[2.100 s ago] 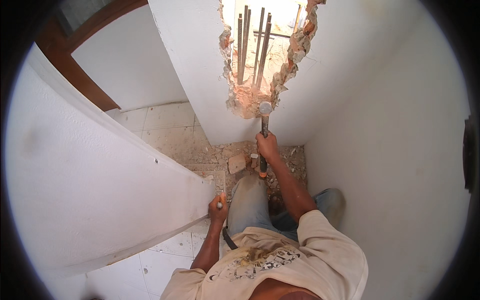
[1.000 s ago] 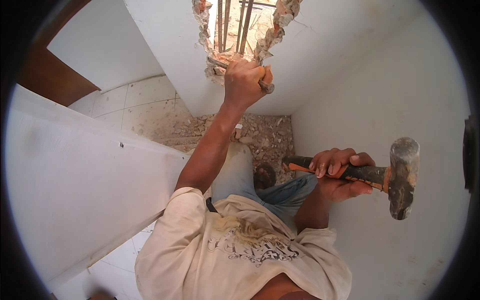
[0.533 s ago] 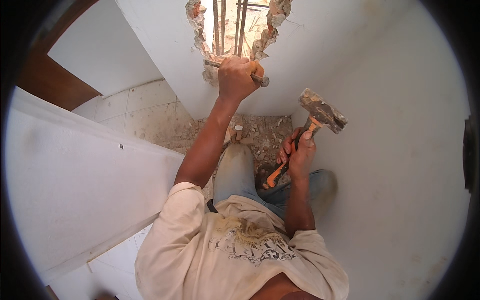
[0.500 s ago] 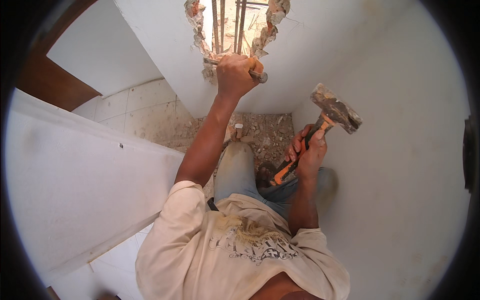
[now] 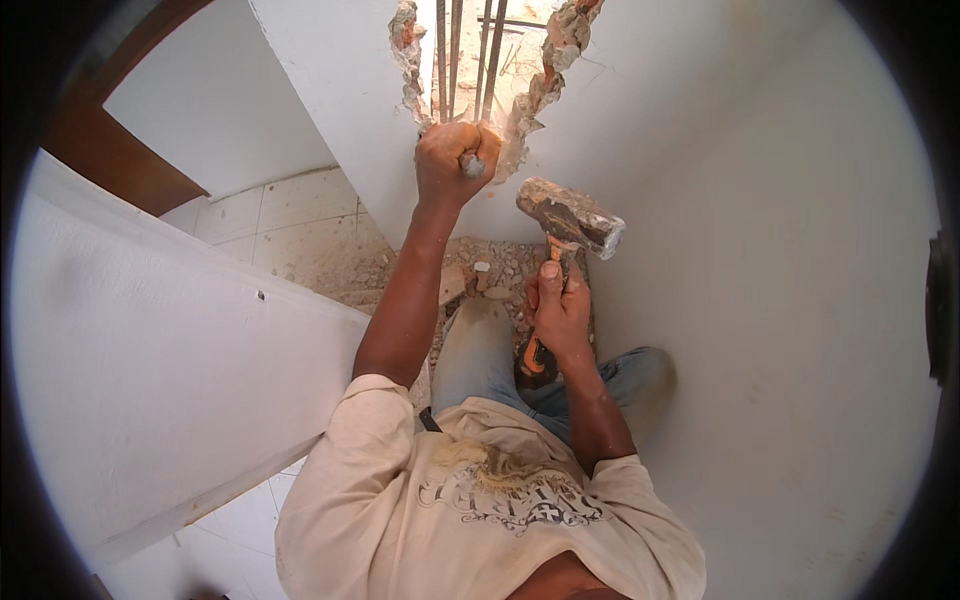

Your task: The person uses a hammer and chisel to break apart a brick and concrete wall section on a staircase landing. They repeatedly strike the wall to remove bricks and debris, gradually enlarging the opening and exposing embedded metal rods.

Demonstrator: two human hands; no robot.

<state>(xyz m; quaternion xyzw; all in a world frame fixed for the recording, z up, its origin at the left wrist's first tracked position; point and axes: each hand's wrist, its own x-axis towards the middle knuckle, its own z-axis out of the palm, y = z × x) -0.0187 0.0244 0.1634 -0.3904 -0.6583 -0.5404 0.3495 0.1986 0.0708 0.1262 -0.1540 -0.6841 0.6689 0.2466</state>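
My left hand [image 5: 440, 165] is closed round a metal chisel [image 5: 473, 166] at the bottom of a ragged hole in the white wall. The chisel's round struck end faces back toward me, and its tip is hidden behind my fist. Lower and to the right, my right hand [image 5: 562, 318] grips the handle of a club hammer, orange and black. The hammer's worn, dusty head [image 5: 570, 218] is raised in front of the wall, apart from the chisel.
Several steel bars [image 5: 486, 60] stand upright in the hole, between broken edges [image 5: 548, 85]. Rubble [image 5: 505, 265] covers the floor below, around my knees. A white low wall [image 5: 190, 370] runs along my left, and a plain wall [image 5: 790, 300] rises on my right.
The hammer has swung left, nearer the chisel. My left hand has turned the chisel from lying crosswise to pointing into the hole, its struck end now toward me.
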